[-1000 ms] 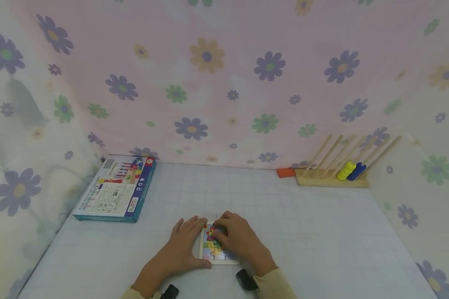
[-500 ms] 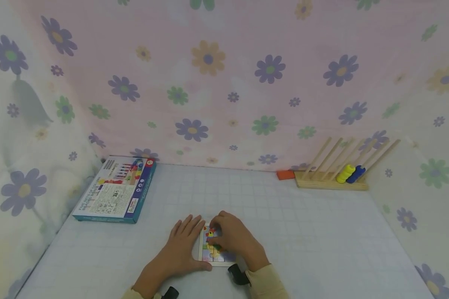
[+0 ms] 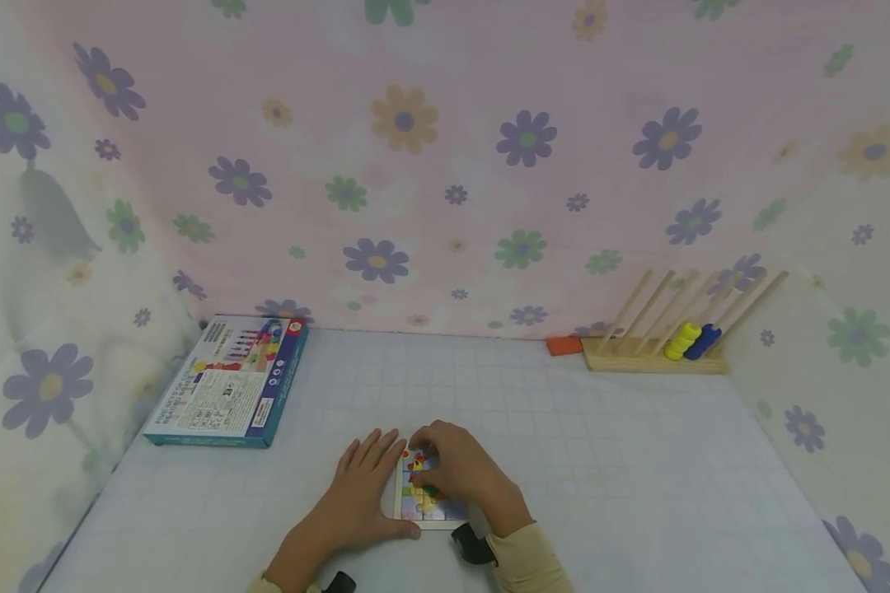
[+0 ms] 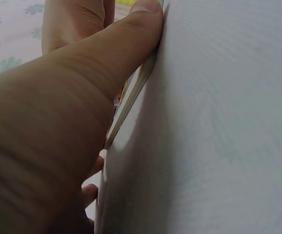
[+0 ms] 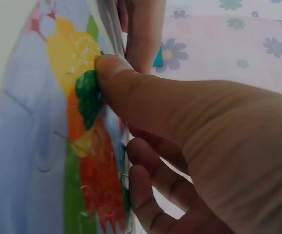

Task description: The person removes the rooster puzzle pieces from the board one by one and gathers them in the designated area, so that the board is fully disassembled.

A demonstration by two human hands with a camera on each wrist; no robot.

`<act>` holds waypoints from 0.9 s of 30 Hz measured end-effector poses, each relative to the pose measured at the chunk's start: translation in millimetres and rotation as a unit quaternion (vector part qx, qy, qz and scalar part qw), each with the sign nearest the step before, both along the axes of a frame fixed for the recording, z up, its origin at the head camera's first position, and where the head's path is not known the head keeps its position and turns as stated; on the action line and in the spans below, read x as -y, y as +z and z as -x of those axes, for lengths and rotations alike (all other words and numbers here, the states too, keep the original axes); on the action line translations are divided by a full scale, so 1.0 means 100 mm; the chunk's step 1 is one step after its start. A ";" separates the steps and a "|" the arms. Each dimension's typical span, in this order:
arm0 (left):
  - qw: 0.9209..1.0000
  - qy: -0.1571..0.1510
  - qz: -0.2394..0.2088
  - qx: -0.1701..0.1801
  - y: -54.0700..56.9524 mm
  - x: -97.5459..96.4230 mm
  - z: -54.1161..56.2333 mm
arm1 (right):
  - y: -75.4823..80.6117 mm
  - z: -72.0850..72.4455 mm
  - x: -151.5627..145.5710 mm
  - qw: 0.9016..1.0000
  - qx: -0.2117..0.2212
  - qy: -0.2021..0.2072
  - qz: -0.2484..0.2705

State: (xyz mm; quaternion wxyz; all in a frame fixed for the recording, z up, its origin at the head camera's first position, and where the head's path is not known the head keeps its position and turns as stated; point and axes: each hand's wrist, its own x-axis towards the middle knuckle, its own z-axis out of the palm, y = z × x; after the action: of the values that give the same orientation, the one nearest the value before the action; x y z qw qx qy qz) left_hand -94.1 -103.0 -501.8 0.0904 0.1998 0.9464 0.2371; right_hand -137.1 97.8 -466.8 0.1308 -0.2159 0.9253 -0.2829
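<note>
A small jigsaw puzzle (image 3: pixel 409 506) in a pale wooden frame (image 3: pixel 398 498) lies near the front of the table. My left hand (image 3: pixel 352 498) rests flat along its left side, fingers straight and spread, with the thumb touching the near edge. Curled over the right part of the puzzle, my right hand (image 3: pixel 463 473) pinches at a puzzle piece mostly covered by the fingers. In the right wrist view the thumb (image 5: pixel 126 80) sits on the yellow, green and red picture, beside a green patch (image 5: pixel 87 97); other fingertips reach the picture's far side.
A flat toy box (image 3: pixel 226 383) lies at the back left. At the back right stands a wooden rod stand (image 3: pixel 623 360) with yellow rings (image 3: pixel 684 341) and blue rings (image 3: pixel 703 341). An orange-red block (image 3: pixel 564 346) lies beside it. Flowered cloth (image 3: pixel 475 165) walls the table.
My right hand has shifted slightly left over the puzzle, then stays nearly still. The left hand keeps its place by the frame.
</note>
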 end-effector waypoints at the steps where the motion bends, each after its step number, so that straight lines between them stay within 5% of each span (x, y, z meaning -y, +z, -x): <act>1: 1.000 0.000 -0.001 -0.002 0.00 0.00 0.00 | -0.01 0.00 0.00 1.000 -0.005 0.002 0.000; 19: 1.000 0.004 0.010 -0.003 0.01 0.01 -0.03 | -0.04 0.02 -0.08 0.996 -0.074 0.039 -0.005; 27: 1.000 0.003 0.009 -0.012 -0.04 -0.01 -0.02 | -0.02 0.30 -0.07 0.992 -0.122 0.021 0.013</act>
State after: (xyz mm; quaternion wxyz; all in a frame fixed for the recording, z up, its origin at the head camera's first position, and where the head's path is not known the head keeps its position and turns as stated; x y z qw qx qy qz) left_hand -92.0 -101.8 -505.6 0.0799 0.1991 0.9501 0.2263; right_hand -166.8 105.1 -468.4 0.0203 -0.2699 0.9258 -0.2640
